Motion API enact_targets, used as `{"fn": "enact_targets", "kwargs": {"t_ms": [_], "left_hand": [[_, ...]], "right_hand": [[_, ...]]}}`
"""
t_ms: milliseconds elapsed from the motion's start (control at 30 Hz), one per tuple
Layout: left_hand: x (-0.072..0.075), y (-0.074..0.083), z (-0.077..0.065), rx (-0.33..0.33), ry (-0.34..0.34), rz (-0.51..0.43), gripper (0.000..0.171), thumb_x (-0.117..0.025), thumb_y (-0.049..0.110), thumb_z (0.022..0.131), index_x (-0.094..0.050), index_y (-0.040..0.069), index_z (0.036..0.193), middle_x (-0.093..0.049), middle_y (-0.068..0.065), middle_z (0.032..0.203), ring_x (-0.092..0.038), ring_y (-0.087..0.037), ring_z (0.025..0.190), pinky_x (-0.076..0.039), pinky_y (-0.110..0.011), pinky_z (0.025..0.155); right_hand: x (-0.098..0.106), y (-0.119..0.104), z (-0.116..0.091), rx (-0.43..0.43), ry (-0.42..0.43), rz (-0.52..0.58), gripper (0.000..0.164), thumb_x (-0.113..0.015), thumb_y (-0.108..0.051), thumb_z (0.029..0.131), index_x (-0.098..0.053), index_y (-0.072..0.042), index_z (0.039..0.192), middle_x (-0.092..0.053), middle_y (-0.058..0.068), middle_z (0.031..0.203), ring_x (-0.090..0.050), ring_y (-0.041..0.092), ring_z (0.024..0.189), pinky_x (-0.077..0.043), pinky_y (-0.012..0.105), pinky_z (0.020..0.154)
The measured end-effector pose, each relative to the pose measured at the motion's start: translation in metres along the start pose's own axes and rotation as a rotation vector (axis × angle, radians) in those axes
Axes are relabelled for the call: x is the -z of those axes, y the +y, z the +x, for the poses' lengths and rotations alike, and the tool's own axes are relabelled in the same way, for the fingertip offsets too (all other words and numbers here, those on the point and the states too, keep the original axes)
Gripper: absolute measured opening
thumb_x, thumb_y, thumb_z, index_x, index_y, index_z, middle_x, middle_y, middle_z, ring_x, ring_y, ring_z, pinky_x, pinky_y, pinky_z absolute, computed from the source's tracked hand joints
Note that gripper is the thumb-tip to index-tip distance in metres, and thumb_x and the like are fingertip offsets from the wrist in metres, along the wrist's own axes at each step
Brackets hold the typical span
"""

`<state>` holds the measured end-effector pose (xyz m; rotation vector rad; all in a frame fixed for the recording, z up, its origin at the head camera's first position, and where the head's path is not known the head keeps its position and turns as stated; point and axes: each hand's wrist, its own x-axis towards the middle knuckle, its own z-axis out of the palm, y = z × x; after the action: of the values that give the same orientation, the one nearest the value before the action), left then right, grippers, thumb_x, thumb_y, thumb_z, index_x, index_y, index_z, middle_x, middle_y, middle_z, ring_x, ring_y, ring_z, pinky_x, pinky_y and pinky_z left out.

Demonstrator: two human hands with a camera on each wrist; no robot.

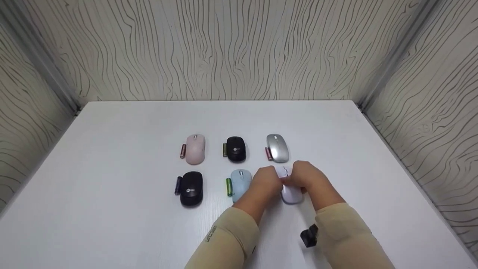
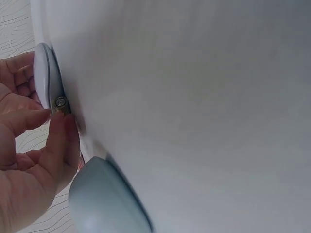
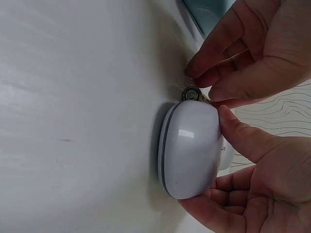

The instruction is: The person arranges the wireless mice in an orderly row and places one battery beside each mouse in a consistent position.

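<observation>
A white computer mouse (image 1: 292,194) lies on the table at the right of the near row. My right hand (image 1: 310,175) holds it from both sides, thumb on one side and fingers on the other, plainest in the right wrist view. Against the mouse's left side lies a small cylindrical battery (image 3: 191,93), end-on to the camera. My left hand (image 2: 34,165) pinches this battery between thumb and fingertips. From the head view the battery is hidden behind the hands. Just left of my left hand is a light blue mouse (image 1: 240,183), with a green battery (image 1: 229,186) beside it.
A black mouse (image 1: 191,188) with a dark battery (image 1: 178,185) is at near left. Behind stand a pink mouse (image 1: 195,149), another black mouse (image 1: 236,149) and a silver mouse (image 1: 278,148), each with a battery at its left. Patterned walls (image 1: 224,48) border the white table (image 1: 123,130).
</observation>
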<state>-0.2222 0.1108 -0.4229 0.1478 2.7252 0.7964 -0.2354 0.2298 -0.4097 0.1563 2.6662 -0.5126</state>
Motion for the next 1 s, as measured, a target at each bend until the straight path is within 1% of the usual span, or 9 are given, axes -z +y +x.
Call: {"fn": "enact_targets", "kwargs": {"t_ms": [100, 200, 267, 367, 467, 567, 667, 867, 1000], "left_hand": [[0.002, -0.001, -0.001, -0.003, -0.007, 0.008, 0.025, -0.063, 0.018, 0.082, -0.064, 0.0, 0.099, -0.065, -0.009, 0.092, -0.054, -0.018, 0.077, -0.047, -0.03, 0.078], [0.009, -0.001, -0.002, -0.014, -0.004, 0.017, 0.025, -0.064, 0.019, 0.08, -0.064, 0.001, 0.099, -0.065, -0.009, 0.092, -0.054, -0.018, 0.076, -0.047, -0.029, 0.075], [0.018, -0.001, -0.004, -0.029, 0.004, -0.006, 0.027, -0.067, 0.022, 0.078, -0.065, 0.003, 0.096, -0.065, -0.008, 0.09, -0.054, -0.018, 0.074, -0.047, -0.028, 0.072], [0.036, -0.003, -0.006, -0.065, 0.037, -0.02, 0.023, -0.069, 0.02, 0.074, -0.066, 0.004, 0.09, -0.065, -0.007, 0.086, -0.054, -0.018, 0.071, -0.046, -0.027, 0.067], [0.058, -0.007, -0.009, -0.088, 0.06, -0.002, 0.023, -0.068, 0.016, 0.073, -0.065, 0.004, 0.092, -0.065, -0.007, 0.089, -0.056, -0.019, 0.076, -0.047, -0.029, 0.069], [0.079, -0.014, -0.013, -0.077, 0.06, -0.002, 0.032, -0.064, 0.017, 0.077, -0.063, 0.004, 0.106, -0.065, -0.008, 0.103, -0.059, -0.022, 0.093, -0.048, -0.032, 0.081], [0.097, -0.024, -0.017, -0.053, 0.071, -0.024, 0.041, -0.062, 0.019, 0.081, -0.057, 0.004, 0.119, -0.061, -0.01, 0.115, -0.056, -0.025, 0.106, -0.045, -0.037, 0.089], [0.123, -0.047, -0.02, -0.02, 0.112, -0.034, 0.035, -0.06, 0.018, 0.082, -0.06, 0.003, 0.114, -0.063, -0.012, 0.109, -0.058, -0.025, 0.099, -0.047, -0.038, 0.085], [0.135, -0.062, -0.023, 0.015, 0.115, -0.015, 0.039, -0.06, 0.02, 0.084, -0.057, 0.004, 0.119, -0.06, -0.011, 0.115, -0.056, -0.024, 0.102, -0.046, -0.038, 0.086]], "right_hand": [[0.0, 0.0, 0.0, 0.023, 0.0, 0.001, 0.048, -0.069, -0.034, 0.079, -0.058, 0.009, 0.096, -0.059, 0.012, 0.074, -0.061, 0.023, 0.059, -0.049, 0.028, 0.048], [-0.001, 0.0, 0.0, 0.04, 0.001, 0.0, 0.048, -0.069, -0.035, 0.078, -0.058, 0.009, 0.094, -0.06, 0.011, 0.073, -0.06, 0.023, 0.058, -0.048, 0.028, 0.048], [-0.001, -0.001, 0.0, 0.043, 0.002, 0.003, 0.049, -0.069, -0.037, 0.078, -0.059, 0.008, 0.095, -0.059, 0.01, 0.072, -0.06, 0.022, 0.058, -0.048, 0.029, 0.048], [-0.002, -0.001, -0.001, 0.049, -0.002, 0.018, 0.047, -0.069, -0.038, 0.077, -0.059, 0.005, 0.091, -0.06, 0.01, 0.072, -0.059, 0.021, 0.058, -0.048, 0.03, 0.05], [-0.002, 0.0, -0.001, 0.051, -0.006, 0.042, 0.045, -0.07, -0.038, 0.077, -0.059, 0.004, 0.088, -0.06, 0.009, 0.071, -0.058, 0.02, 0.058, -0.049, 0.031, 0.052], [-0.001, 0.002, 0.0, 0.043, -0.009, 0.062, 0.045, -0.071, -0.037, 0.077, -0.059, 0.005, 0.089, -0.061, 0.01, 0.072, -0.059, 0.02, 0.058, -0.051, 0.032, 0.054], [-0.001, 0.004, 0.002, 0.034, -0.011, 0.084, 0.048, -0.072, -0.037, 0.076, -0.059, 0.006, 0.091, -0.061, 0.011, 0.073, -0.06, 0.02, 0.059, -0.052, 0.033, 0.056], [-0.002, 0.006, 0.003, 0.022, -0.016, 0.091, 0.05, -0.071, -0.038, 0.077, -0.058, 0.007, 0.094, -0.061, 0.011, 0.074, -0.06, 0.02, 0.06, -0.051, 0.032, 0.055], [-0.002, 0.007, 0.003, -0.001, -0.026, 0.117, 0.051, -0.071, -0.037, 0.077, -0.057, 0.008, 0.096, -0.061, 0.012, 0.077, -0.062, 0.021, 0.061, -0.052, 0.033, 0.056]]}}
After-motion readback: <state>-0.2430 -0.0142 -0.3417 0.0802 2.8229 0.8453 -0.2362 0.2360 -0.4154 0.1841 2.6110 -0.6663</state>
